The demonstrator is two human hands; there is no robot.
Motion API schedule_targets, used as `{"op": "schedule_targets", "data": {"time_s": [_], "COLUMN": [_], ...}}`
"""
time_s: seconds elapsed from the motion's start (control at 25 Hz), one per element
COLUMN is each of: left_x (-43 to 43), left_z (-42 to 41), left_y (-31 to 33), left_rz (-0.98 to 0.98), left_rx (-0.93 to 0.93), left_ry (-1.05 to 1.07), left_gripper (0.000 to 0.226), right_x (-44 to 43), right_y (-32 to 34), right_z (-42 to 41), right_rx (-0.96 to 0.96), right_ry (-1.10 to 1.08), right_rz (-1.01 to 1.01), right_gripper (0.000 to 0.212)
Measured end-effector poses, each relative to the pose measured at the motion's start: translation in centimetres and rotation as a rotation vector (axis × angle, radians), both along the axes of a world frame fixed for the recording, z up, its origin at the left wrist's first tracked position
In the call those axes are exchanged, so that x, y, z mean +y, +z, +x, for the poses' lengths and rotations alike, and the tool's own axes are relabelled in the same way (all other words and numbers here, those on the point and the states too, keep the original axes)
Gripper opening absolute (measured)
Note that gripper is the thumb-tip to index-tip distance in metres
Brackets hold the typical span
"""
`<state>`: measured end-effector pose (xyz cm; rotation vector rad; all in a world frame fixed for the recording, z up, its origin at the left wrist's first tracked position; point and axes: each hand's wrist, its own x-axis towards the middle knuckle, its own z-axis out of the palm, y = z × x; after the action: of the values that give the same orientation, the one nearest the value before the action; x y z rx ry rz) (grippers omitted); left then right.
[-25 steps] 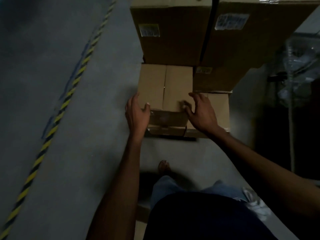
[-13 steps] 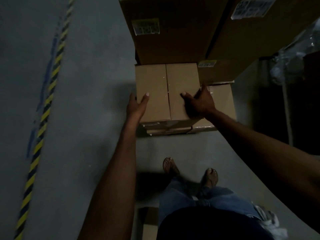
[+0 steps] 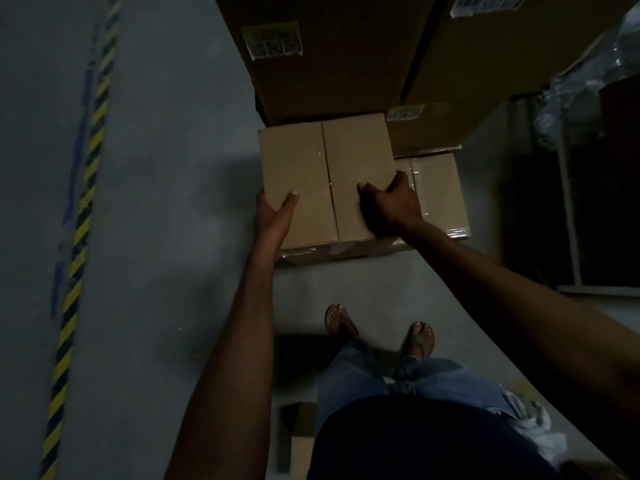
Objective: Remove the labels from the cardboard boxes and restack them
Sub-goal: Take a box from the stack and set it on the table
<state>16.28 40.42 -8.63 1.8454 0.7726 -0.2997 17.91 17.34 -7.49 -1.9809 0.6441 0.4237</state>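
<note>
A small taped cardboard box (image 3: 325,174) sits on top of another box in front of me, its top flaps facing up. My left hand (image 3: 275,213) grips its left near corner, thumb on top. My right hand (image 3: 393,202) grips its right side, thumb on the top face and fingers over the right edge. Behind it stand two large cardboard boxes (image 3: 332,60), each with a white printed label (image 3: 272,39) on the side facing me; the second label (image 3: 485,3) is at the top right. A smaller box (image 3: 420,128) with a yellow-edged label (image 3: 405,113) sits behind on the right.
A low taped box (image 3: 438,192) lies to the right of the held one. Yellow-black floor tape (image 3: 85,209) runs along the left. A metal frame with plastic wrap (image 3: 568,188) stands at the right. My sandalled feet (image 3: 377,330) are below the boxes. A cardboard piece (image 3: 301,438) lies by my leg.
The small box has risen from floor level onto the box below it and moved back towards the stack. Both hands shifted from its front face to its sides and top.
</note>
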Motion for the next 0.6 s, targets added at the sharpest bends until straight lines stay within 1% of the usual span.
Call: {"op": "schedule_targets", "data": {"time_s": [0.12, 0.32, 0.52, 0.6], "left_x": [-0.2, -2.0, -6.1, -8.8], "left_z": [-1.0, -2.9, -4.5, -5.5], "left_y": [0.1, 1.2, 3.7, 5.0], "left_rz": [0.004, -0.004, 0.027, 0.036], "left_rx": [0.005, 0.0, 0.026, 0.026], "left_ry": [-0.007, -0.053, -0.198, -0.262], "left_gripper": [0.075, 0.074, 0.08, 0.077], "right_x": [-0.4, -2.4, -7.1, -9.7], "right_y": [0.6, 2.0, 3.3, 3.8], "right_z": [-1.4, -4.1, -7.7, -9.6], "right_rx": [0.026, 0.018, -0.008, -0.01], "right_ry": [0.02, -0.023, -0.133, -0.194], "right_rz": [-0.026, -0.038, -0.04, -0.036], "right_gripper": [0.074, 0.07, 0.069, 0.07]}}
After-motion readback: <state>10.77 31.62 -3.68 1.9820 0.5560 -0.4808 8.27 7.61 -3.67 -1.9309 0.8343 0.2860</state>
